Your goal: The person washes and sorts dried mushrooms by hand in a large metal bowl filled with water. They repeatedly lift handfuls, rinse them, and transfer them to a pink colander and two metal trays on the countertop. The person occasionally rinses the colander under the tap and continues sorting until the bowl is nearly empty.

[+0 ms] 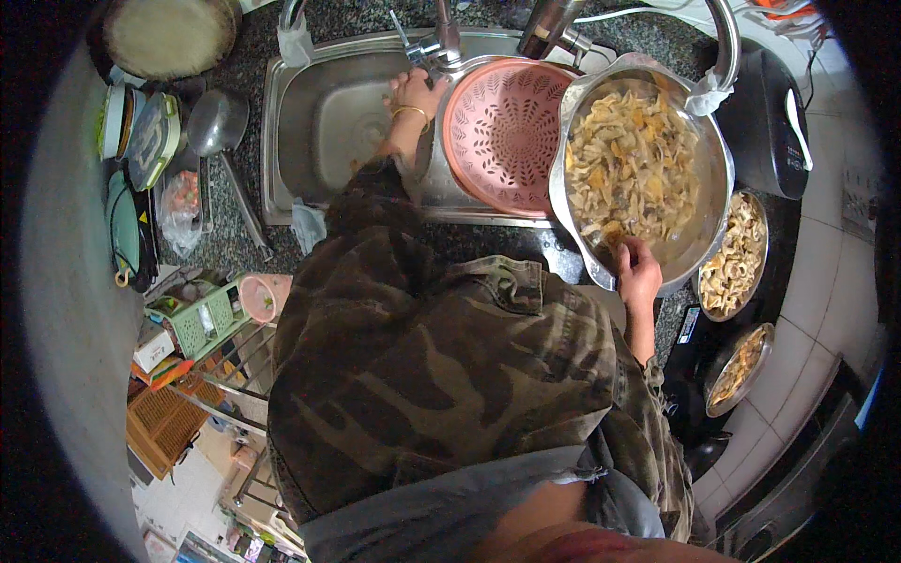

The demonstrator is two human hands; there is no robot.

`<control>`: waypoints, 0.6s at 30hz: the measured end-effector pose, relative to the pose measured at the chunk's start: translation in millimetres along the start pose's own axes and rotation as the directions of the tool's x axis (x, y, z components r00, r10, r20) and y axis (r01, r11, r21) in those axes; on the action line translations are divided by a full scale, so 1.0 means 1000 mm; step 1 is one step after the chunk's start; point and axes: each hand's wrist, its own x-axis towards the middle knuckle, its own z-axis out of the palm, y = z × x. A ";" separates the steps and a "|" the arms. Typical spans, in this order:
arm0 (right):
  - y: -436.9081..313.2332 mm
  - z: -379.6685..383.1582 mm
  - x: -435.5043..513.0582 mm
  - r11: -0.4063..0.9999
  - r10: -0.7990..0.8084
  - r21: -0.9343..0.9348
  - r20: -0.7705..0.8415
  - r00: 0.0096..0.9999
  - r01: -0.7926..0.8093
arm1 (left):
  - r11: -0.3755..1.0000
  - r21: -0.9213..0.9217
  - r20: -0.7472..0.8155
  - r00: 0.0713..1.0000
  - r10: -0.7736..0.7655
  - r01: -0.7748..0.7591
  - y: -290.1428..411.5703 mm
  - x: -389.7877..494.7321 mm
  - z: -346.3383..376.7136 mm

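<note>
A large metal basin (714, 218) on the right holds sliced mushrooms (633, 162) in water. My right hand (637, 267) reaches over its near rim, fingertips at a brownish piece by the mushrooms; whether they grip it I cannot tell. To the basin's left, a pink plastic colander (521, 134) sits over the sink's right part with nothing in it. My left hand (417, 91) is over the steel sink (324, 119), just below the faucet (433, 49), fingers spread, a bangle on the wrist. A plate of sliced mushrooms (733, 260) stands right of the basin.
Further right are another dish of food (738, 369) and a black appliance (767, 127) with a white spoon on top. A metal ladle (218, 123), lidded containers (153, 141) and a plastic bag (181, 211) lie left of the sink. A blue-grey cloth (308, 224) hangs at the sink's front edge.
</note>
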 end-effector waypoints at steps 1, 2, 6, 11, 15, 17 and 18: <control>0.000 0.000 0.000 1.000 0.005 -0.001 0.002 1.000 -0.005 | 0.998 0.063 0.054 0.999 0.006 -0.009 0.008 0.002 -0.008; 0.000 0.000 0.000 1.000 0.014 0.024 0.004 1.000 -0.014 | 0.990 0.128 0.069 0.997 0.043 -0.051 0.014 0.004 -0.013; 0.002 0.001 0.000 1.000 0.014 -0.011 0.000 1.000 -0.014 | 0.919 0.263 0.168 0.951 0.258 -0.295 -0.012 -0.014 -0.009; 0.004 0.001 -0.001 0.999 0.022 0.023 0.005 1.000 -0.022 | 0.895 0.431 -0.036 0.989 0.143 -0.114 -0.097 -0.073 -0.009; -0.005 -0.003 -0.001 0.999 0.036 -0.006 0.026 0.999 -0.036 | 0.999 0.042 0.294 0.955 -0.026 0.014 -0.105 -0.085 -0.016; -0.009 -0.006 -0.001 0.997 0.070 0.012 0.028 0.997 -0.070 | 0.989 -0.115 0.362 0.931 -0.047 0.094 -0.089 -0.103 -0.007; -0.009 -0.007 -0.002 0.999 0.035 -0.019 0.026 0.999 -0.034 | 0.977 -0.205 0.315 0.949 0.011 0.057 -0.078 -0.116 0.003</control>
